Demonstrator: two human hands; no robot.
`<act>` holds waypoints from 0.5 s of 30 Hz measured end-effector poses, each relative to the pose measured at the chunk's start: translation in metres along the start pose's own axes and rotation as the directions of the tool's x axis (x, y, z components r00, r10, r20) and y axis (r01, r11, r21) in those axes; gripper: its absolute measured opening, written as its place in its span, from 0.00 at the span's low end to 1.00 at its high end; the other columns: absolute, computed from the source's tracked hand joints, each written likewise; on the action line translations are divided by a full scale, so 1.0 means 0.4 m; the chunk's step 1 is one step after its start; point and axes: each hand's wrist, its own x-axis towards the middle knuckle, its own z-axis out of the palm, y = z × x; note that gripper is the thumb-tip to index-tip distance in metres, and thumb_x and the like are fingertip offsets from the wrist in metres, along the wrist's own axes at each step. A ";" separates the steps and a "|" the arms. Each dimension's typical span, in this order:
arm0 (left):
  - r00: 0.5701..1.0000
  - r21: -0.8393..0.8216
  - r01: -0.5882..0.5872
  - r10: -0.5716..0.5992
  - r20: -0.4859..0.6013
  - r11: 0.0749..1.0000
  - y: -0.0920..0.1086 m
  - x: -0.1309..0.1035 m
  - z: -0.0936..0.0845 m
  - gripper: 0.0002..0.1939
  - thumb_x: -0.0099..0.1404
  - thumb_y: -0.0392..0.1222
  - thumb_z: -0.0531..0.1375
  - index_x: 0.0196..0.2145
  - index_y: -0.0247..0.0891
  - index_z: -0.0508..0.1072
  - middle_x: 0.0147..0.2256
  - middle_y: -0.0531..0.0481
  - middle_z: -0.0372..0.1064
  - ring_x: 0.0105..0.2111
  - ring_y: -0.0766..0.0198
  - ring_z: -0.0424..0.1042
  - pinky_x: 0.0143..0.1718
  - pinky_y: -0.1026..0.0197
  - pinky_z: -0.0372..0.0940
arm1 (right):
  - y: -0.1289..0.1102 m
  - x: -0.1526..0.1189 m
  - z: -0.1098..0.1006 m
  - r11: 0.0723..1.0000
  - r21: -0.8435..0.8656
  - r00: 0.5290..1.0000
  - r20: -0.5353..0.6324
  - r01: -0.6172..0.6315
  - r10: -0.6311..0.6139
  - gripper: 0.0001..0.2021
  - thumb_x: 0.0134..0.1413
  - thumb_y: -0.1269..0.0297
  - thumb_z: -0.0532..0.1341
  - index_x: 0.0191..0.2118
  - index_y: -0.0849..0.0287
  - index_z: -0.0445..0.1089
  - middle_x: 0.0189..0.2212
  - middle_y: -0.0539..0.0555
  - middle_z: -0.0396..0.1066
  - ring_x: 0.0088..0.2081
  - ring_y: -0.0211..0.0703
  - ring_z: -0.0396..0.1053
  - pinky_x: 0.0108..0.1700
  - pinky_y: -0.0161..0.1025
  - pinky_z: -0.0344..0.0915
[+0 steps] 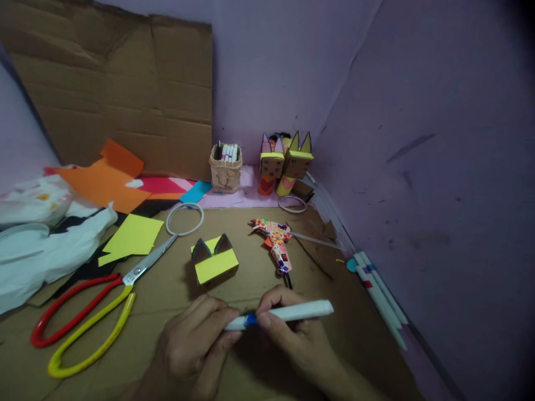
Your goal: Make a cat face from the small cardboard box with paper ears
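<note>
A white marker (303,311) with a blue band lies crosswise between my two hands, low in the head view. My left hand (198,334) pinches its left end, and my right hand (288,334) grips it just right of the blue band. Beyond my hands, a small box (216,266) with a yellow top and two dark pointed ears sits on the cardboard sheet (167,303). A flower-patterned glue gun (276,239) lies to the right of that box, its handle toward my right hand.
Scissors (137,271) with red and yellow handles lie at left, near yellow paper (132,236) and orange paper (104,178). At the back stand a marker holder (225,174) and two eared figures (271,165). More markers (378,295) lie along the right wall.
</note>
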 end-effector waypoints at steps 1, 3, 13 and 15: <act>1.000 -0.010 -0.004 0.004 0.002 1.000 0.001 0.002 -0.001 0.09 0.66 0.31 0.55 0.42 0.40 0.71 0.31 0.50 0.72 0.31 0.63 0.72 0.31 0.63 0.67 | 0.000 0.001 0.003 1.000 0.010 1.000 0.006 -0.019 0.019 0.19 0.52 0.46 0.64 0.28 0.59 0.66 0.16 0.45 0.62 0.19 0.31 0.57 0.21 0.28 0.53; 1.000 -0.041 0.005 -0.004 0.012 0.999 0.004 0.007 -0.007 0.09 0.66 0.33 0.55 0.41 0.41 0.72 0.29 0.52 0.73 0.28 0.65 0.73 0.29 0.65 0.68 | 0.000 0.003 0.009 0.995 0.064 0.997 0.026 -0.079 0.077 0.20 0.50 0.45 0.65 0.28 0.58 0.64 0.16 0.44 0.63 0.18 0.31 0.58 0.21 0.28 0.54; 0.991 0.026 0.083 -0.079 -0.104 0.996 0.011 0.003 -0.021 0.05 0.65 0.40 0.58 0.34 0.44 0.75 0.26 0.57 0.78 0.23 0.67 0.77 0.25 0.71 0.70 | 0.053 -0.005 0.048 0.981 0.195 1.000 -0.020 -0.018 0.023 0.20 0.50 0.46 0.65 0.28 0.56 0.61 0.18 0.43 0.59 0.18 0.30 0.51 0.19 0.29 0.47; 0.990 0.104 0.056 -0.041 -0.136 0.993 0.002 -0.014 -0.009 0.08 0.68 0.44 0.56 0.37 0.46 0.76 0.27 0.56 0.79 0.25 0.67 0.78 0.27 0.71 0.71 | 0.070 -0.009 0.059 0.971 0.241 0.999 -0.028 -0.012 0.019 0.20 0.50 0.45 0.66 0.28 0.56 0.61 0.18 0.43 0.59 0.18 0.30 0.51 0.20 0.30 0.47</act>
